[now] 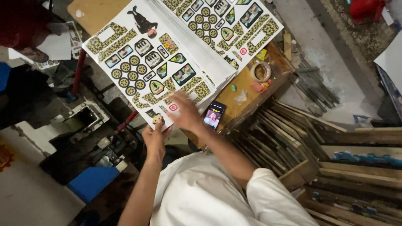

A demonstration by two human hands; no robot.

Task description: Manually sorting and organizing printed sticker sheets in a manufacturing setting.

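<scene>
Left hand (154, 138) pinches the near edge of the top white printed sticker sheet (146, 62) on the wooden surface (234, 94), while the right hand (184, 112) lies spread flat on it.

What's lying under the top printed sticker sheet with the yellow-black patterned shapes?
Under the top printed sticker sheet sits a thick stack of similar sheets on a brown wooden table. Lower sheets show only as edges; their prints are covered. The right hand presses on the top sheet.
</scene>
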